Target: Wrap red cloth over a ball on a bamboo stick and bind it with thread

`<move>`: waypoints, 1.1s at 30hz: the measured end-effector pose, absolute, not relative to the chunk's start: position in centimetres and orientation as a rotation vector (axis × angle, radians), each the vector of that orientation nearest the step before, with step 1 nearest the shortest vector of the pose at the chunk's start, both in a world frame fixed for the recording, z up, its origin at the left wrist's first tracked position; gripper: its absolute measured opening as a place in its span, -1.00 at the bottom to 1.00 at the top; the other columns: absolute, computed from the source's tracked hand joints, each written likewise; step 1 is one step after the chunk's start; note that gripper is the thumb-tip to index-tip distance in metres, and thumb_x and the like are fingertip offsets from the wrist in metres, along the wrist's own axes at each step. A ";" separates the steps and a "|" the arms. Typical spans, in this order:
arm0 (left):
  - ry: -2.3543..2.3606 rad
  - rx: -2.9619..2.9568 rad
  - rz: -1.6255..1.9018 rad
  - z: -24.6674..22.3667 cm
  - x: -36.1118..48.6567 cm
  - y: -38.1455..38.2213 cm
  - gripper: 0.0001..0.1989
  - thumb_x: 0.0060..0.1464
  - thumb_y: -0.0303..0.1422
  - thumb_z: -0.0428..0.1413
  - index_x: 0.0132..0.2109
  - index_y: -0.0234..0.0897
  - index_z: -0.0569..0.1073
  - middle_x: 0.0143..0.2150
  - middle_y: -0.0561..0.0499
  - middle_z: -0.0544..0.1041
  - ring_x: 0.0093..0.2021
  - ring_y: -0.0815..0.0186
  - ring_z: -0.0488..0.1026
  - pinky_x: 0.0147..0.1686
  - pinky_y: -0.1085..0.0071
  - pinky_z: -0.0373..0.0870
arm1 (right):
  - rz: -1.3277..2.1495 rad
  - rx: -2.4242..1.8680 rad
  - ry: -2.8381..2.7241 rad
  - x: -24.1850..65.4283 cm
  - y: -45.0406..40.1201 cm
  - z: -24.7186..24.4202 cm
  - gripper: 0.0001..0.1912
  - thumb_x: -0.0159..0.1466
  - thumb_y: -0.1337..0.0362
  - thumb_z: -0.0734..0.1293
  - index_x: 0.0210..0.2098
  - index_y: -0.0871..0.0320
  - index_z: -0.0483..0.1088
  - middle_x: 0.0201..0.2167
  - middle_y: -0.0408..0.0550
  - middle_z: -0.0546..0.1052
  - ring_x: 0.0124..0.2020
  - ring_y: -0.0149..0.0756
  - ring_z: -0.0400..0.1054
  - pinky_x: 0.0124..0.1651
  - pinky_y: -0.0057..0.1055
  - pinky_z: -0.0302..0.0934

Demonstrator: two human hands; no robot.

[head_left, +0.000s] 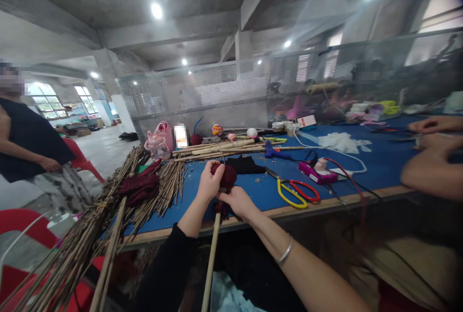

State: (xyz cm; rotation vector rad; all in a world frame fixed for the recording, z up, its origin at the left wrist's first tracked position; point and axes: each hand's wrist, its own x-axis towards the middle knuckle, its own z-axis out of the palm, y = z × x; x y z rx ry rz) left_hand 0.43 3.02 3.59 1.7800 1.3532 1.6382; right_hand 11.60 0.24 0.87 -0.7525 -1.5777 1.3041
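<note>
Just above the table's front edge, my left hand (209, 182) is closed on the left side of a dark red, cloth-covered ball (228, 176). My right hand (239, 202) pinches it from below, where the fabric gathers around the top of a pale wooden stick (213, 259). The stick slants down toward my lap, with loose dark red cloth (221, 207) hanging around it. A thin strand rises above the ball. Beyond my hands lies a piece of black fabric (244, 164). Scissors (294, 193) with one yellow and one red handle lie to the right.
Bundled thin sticks (104, 206) overhang the table's left side, with maroon cloth (141, 187) on top. Thicker sticks (220, 149) lie behind. A blue glue gun (277, 152), a purple power strip (317, 173) and cables are right. Another person's arms (434, 157) reach in at far right; someone stands left.
</note>
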 end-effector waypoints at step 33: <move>1.583 1.578 1.510 -1.3 2.8 -4.8 -0.50 0.03 -0.36 0.03 0.14 -0.33 0.24 -0.05 -0.15 0.49 -0.10 0.22 0.43 -0.08 0.32 0.29 | 1.519 -0.783 -1.361 12.2 0.4 1.0 -0.68 -0.07 0.12 0.42 -0.46 0.28 0.42 -0.53 -0.09 0.46 -0.48 -0.35 0.31 -0.35 -0.43 0.19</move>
